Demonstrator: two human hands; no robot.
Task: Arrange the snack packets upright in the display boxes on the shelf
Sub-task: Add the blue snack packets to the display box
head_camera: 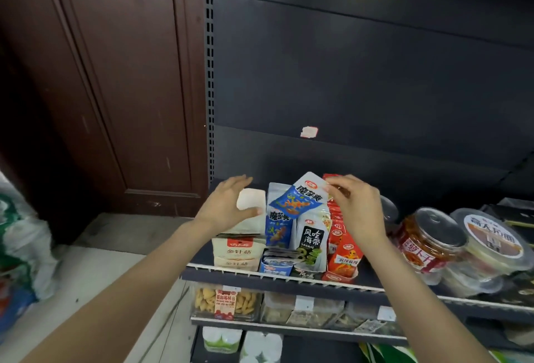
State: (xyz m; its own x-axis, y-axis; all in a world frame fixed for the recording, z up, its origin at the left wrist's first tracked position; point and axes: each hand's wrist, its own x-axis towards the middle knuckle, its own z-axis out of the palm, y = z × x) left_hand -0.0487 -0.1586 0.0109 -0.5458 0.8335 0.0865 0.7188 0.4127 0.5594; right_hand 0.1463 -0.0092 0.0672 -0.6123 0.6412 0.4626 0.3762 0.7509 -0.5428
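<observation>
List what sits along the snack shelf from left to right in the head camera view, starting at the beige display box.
beige display box → blue display box → black-and-white seaweed packets → red display box → red-labelled clear jar → stacked round tubs with brown labels.

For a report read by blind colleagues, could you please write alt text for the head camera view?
A person's right hand pinches the top of a tilted blue-and-white snack packet above a row of display boxes on a dark shelf. The left hand, fingers relaxed, touches a white packet at the row's left end. Clear lidded tubs stand to the right.
</observation>
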